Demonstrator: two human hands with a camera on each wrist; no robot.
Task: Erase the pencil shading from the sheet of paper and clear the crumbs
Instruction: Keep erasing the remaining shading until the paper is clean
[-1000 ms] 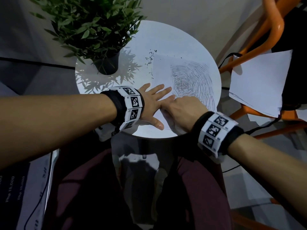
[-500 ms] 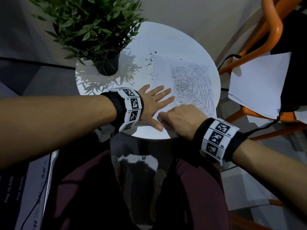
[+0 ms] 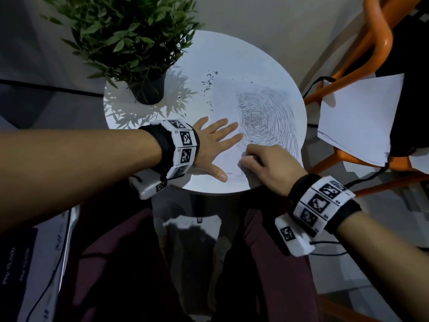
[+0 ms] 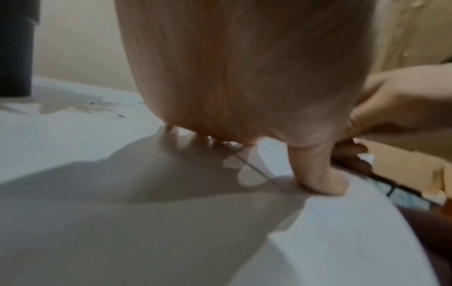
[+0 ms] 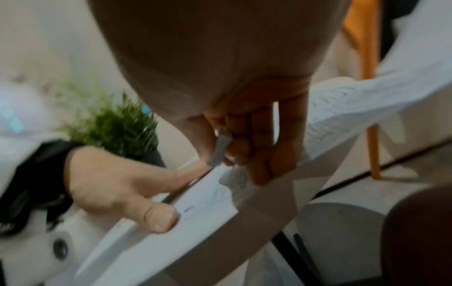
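A white sheet of paper (image 3: 222, 108) lies on the round white table (image 3: 232, 54), with dense swirling pencil shading (image 3: 267, 122) on its right half. My left hand (image 3: 218, 140) lies flat on the sheet's near left part, fingers spread; its thumb (image 4: 320, 178) presses the paper. My right hand (image 3: 248, 159) sits at the shading's near edge and pinches a small pale eraser (image 5: 221, 149) between thumb and fingers, its tip on the paper (image 5: 208, 203). Dark eraser crumbs (image 3: 209, 82) lie scattered by the sheet's far left corner.
A potted green plant (image 3: 148, 89) stands at the table's back left. An orange chair (image 3: 380, 43) on the right carries loose white sheets (image 3: 362, 117). My lap is just below the table's near edge.
My right hand with the eraser has drawn back a little toward me along the shading's near edge. The left hand stays flat on the sheet.
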